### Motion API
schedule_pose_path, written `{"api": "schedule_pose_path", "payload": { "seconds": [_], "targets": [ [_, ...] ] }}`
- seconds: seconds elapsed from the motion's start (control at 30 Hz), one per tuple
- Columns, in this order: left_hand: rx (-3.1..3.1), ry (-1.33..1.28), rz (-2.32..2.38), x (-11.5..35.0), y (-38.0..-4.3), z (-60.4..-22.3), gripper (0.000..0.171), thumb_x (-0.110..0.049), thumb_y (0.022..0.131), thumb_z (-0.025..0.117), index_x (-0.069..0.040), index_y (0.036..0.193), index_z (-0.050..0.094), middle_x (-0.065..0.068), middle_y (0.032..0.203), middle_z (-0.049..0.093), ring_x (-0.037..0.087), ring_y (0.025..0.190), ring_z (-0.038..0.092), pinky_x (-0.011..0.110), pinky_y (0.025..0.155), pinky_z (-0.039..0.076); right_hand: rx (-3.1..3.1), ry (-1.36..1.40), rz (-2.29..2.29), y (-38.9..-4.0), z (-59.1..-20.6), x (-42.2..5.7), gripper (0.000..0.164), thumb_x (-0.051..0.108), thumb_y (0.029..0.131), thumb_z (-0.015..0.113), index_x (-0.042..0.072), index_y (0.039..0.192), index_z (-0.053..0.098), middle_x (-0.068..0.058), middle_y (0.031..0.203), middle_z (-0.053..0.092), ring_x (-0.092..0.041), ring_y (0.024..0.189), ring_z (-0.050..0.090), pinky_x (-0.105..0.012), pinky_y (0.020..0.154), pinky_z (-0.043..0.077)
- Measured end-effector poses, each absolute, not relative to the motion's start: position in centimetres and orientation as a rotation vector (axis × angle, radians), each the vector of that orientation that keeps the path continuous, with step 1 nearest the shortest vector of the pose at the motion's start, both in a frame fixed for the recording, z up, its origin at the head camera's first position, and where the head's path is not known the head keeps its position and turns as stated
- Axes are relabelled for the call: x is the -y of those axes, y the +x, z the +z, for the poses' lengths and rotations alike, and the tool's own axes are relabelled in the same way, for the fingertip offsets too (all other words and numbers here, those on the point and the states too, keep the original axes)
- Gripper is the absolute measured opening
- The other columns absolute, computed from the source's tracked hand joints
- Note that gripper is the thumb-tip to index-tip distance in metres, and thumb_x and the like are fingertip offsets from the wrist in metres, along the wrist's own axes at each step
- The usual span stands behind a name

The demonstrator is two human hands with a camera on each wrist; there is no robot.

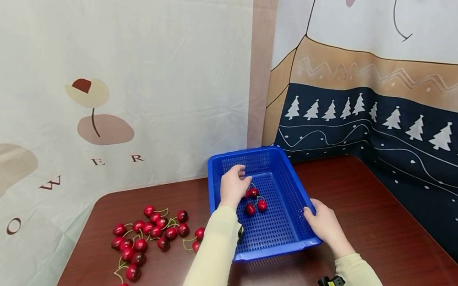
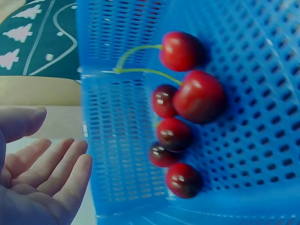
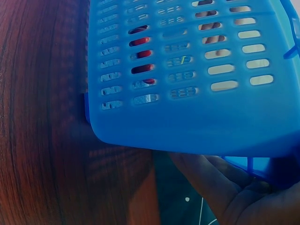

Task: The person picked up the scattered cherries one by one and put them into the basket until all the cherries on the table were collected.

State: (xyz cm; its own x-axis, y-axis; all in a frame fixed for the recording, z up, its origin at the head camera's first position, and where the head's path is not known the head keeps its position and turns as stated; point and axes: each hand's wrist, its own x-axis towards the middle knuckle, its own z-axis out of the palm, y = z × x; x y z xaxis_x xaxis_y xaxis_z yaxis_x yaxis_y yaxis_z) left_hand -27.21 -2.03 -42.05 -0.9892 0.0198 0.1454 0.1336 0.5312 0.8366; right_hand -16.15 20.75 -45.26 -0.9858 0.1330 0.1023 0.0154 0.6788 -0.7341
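Observation:
A blue plastic basket (image 1: pixel 276 251) with perforated walls is at the back middle of the table. Inside lie several red cherries (image 1: pixel 250 209), two of them joined by a green stem in the left wrist view. My left hand (image 1: pixel 234 186) is over the basket's left part, just above the cherries. Its fingers (image 2: pixel 61 176) are loosely spread and hold nothing. With my right hand (image 1: pixel 324 220) I grip the basket's right rim near the front corner, thumb on the rim. In the right wrist view, the basket wall (image 3: pixel 187 122) hides part of the fingers.
A loose group of cherries (image 1: pixel 155 232) with green stems covers the left of the brown table (image 1: pixel 349 186). Two more cherries (image 1: pixel 199 233) lie beside my left sleeve, partly hidden by it. A printed cloth (image 1: pixel 173 84) hangs behind the table's back edge.

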Motion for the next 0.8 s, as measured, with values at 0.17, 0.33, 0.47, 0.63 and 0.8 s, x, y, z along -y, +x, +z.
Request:
{"api": "schedule_pose_path", "payload": {
  "seconds": [0.17, 0.33, 0.47, 0.63, 0.8],
  "targets": [
    [2.599, -0.141, -1.507, 2.3, -27.0, -40.7, 0.046, -0.017, 0.093, 0.071, -0.006, 0.136, 0.058, 0.014, 0.127, 0.064, 0.029, 0.115, 0.062, 0.043, 0.097, 0.05, 2.743, -0.121, 1.192, -16.2, -45.5, -20.8, 0.039, 0.01, 0.097, 0.053, -0.012, 0.129, 0.054, -0.029, 0.112, 0.065, -0.034, 0.089, 0.065, -0.053, 0.082, 0.052],
    [2.552, -0.162, -1.564, 2.9, -26.6, -38.9, 0.051, -0.02, 0.092, 0.071, -0.007, 0.139, 0.055, 0.013, 0.129, 0.063, 0.028, 0.119, 0.06, 0.043, 0.098, 0.048, 2.745, -0.131, 1.192, -16.2, -45.7, -20.9, 0.04, 0.012, 0.096, 0.052, -0.012, 0.129, 0.054, -0.029, 0.112, 0.065, -0.035, 0.089, 0.066, -0.053, 0.082, 0.052],
    [2.527, -0.194, -1.592, 3.6, -26.4, -37.6, 0.053, -0.022, 0.092, 0.072, -0.008, 0.14, 0.054, 0.012, 0.131, 0.063, 0.027, 0.121, 0.059, 0.043, 0.099, 0.048, 2.743, -0.122, 1.188, -16.2, -45.5, -20.9, 0.039, 0.011, 0.096, 0.052, -0.012, 0.129, 0.054, -0.029, 0.111, 0.065, -0.035, 0.088, 0.066, -0.053, 0.081, 0.052],
    [2.522, -0.25, -1.59, 4.5, -26.0, -36.1, 0.056, -0.025, 0.092, 0.072, -0.008, 0.141, 0.053, 0.012, 0.131, 0.062, 0.027, 0.121, 0.058, 0.044, 0.099, 0.048, 2.738, -0.106, 1.178, -16.1, -45.2, -20.9, 0.036, 0.01, 0.097, 0.053, -0.011, 0.127, 0.056, -0.029, 0.111, 0.065, -0.035, 0.09, 0.065, -0.053, 0.082, 0.051],
    [2.532, -0.288, -1.56, 5.5, -25.4, -34.8, 0.056, -0.025, 0.092, 0.072, -0.009, 0.142, 0.052, 0.012, 0.132, 0.061, 0.027, 0.122, 0.058, 0.044, 0.1, 0.047, 2.743, -0.101, 1.181, -16.0, -45.1, -20.8, 0.036, 0.01, 0.097, 0.053, -0.011, 0.127, 0.056, -0.029, 0.111, 0.065, -0.036, 0.091, 0.065, -0.053, 0.082, 0.051]
  ]
}}
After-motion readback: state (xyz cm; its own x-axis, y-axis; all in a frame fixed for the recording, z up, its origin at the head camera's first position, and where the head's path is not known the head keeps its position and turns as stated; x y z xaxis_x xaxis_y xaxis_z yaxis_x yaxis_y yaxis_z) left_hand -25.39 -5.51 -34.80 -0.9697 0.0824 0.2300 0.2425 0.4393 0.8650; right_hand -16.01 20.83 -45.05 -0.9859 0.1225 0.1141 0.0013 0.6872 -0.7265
